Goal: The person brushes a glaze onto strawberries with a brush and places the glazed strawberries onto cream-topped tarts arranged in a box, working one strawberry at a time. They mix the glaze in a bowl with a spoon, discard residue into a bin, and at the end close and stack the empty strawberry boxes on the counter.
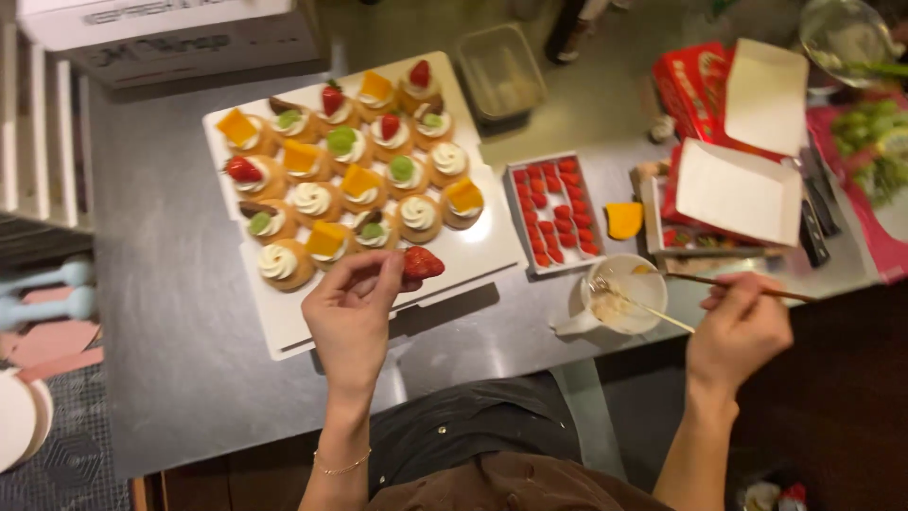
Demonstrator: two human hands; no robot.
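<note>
My left hand [350, 312] pinches a red strawberry [422, 263] over the near edge of a white board [482, 248]. Several small cream-topped tartlets [312, 199] sit in rows on that board, some topped with strawberry, orange fruit pieces or green grapes. My right hand [740, 326] grips wooden chopsticks [662, 314] whose tips rest in a small white cup [624, 295] holding a pale glaze. A tray of strawberries [555, 210] lies between the board and the cup.
A grey metal table [161, 312] carries everything. An orange fruit slice [624, 220] lies beside the strawberry tray. Red and white boxes [738, 180] and a dark knife [813, 232] stand at right, green grapes [875, 142] at far right. A plastic tub [499, 71] stands behind.
</note>
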